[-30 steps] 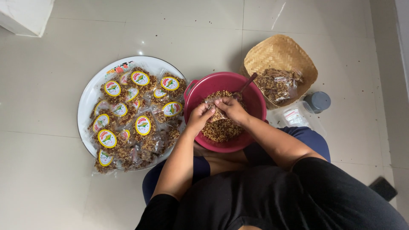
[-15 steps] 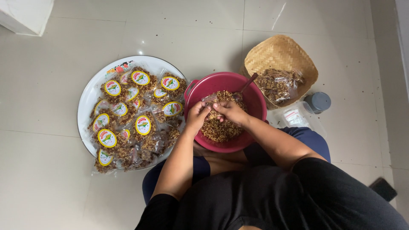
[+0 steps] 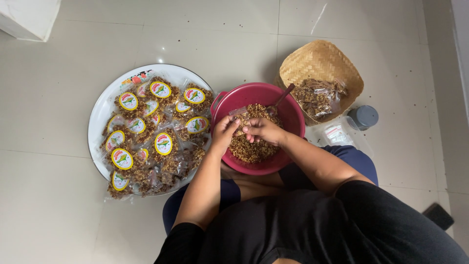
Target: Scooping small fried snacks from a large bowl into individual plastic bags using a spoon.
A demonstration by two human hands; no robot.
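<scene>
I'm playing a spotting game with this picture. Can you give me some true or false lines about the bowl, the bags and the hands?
1. The bowl holding the brown crumbly snack is blue. False: it is dark pink.
2. Both the left hand and the right hand are over the bowl, holding a small clear bag. True.
3. The round white tray carries many filled packets with yellow stickers. True.
4. The woven basket is empty. False: it holds a few filled clear bags.
5. A spoon stands in the bowl. True.
</scene>
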